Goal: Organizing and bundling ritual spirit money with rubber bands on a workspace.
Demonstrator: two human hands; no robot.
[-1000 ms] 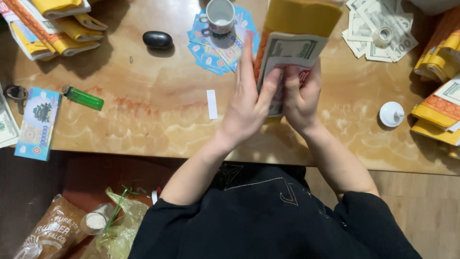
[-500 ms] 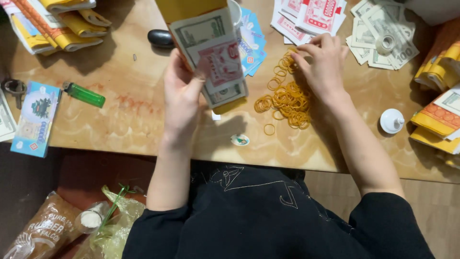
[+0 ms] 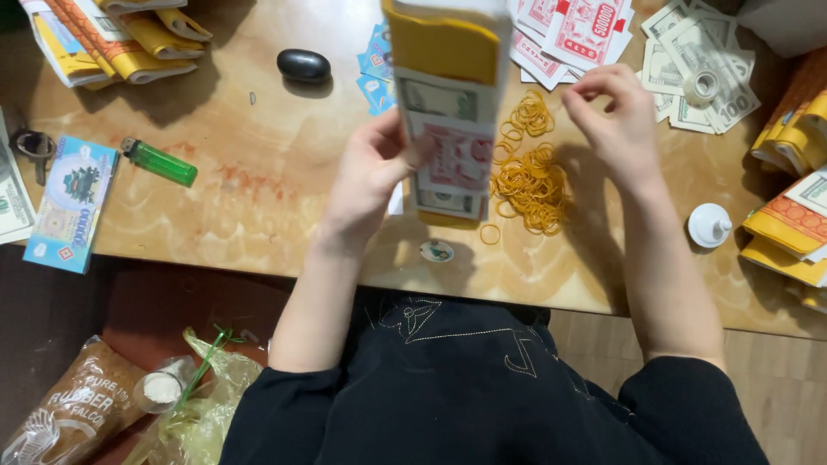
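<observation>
The left hand (image 3: 370,176) still clamps the note stack (image 3: 446,120) upright over the table (image 3: 258,207) — now lifted nearer the camera. The right hand (image 3: 616,116) has risen off the rubber bands (image 3: 530,181) — fingers curled; whether it pinches one, I cannot tell.

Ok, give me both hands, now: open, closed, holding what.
Left hand: closed on the stack of paper notes, held upright above the table.
Right hand: fingers pinched together above the pile of rubber bands; whether it holds one cannot be told.
</observation>
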